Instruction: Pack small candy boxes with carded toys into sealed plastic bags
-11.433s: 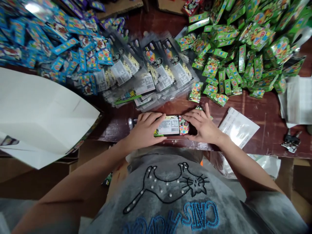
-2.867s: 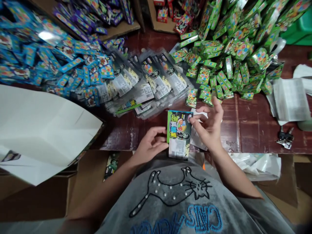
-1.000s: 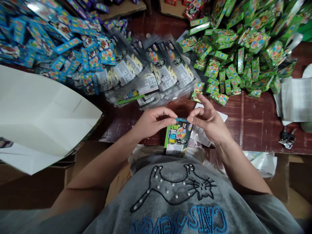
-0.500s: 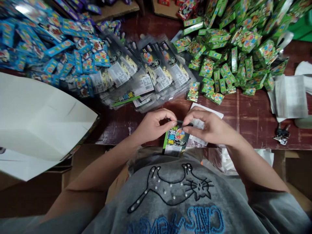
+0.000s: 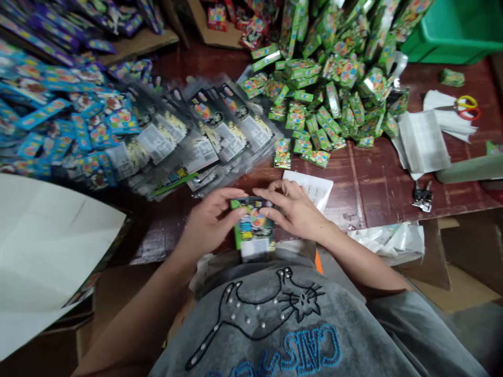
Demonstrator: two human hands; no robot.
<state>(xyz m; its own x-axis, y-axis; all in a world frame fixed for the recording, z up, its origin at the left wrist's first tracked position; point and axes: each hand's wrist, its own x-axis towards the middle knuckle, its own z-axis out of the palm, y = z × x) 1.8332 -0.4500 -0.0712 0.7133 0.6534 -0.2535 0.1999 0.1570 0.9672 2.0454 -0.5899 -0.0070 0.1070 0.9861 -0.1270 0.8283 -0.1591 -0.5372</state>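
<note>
Near the table's front edge, close against my shirt, is a small printed pouch [image 5: 257, 230], black and green with colourful round art and a pale label panel. My left hand [image 5: 210, 222] grips its upper left side, thumb on the front and fingers behind the top edge. At the upper right corner, my right hand [image 5: 294, 209] has its thumb on the front and its fingers bent over the top edge. Beyond my right hand lies a white printed paper [image 5: 314, 186]. Flat clear-and-black pouches [image 5: 204, 146] are fanned out past my left hand.
Blue packets [image 5: 78, 115] are heaped at left and green small boxes [image 5: 310, 99] at centre right. Purple packets [image 5: 70, 26] and red packets [image 5: 253, 31] sit at the back. Scissors [image 5: 467, 107], keys [image 5: 422, 196] and a green bin [image 5: 451, 42] are right; a white sheet [image 5: 51, 251] juts in left.
The camera view has swung to the right. Both hands, earlier pinching along the pouch's top edge, now hold its upper sides, with the thumbs lying on its front.
</note>
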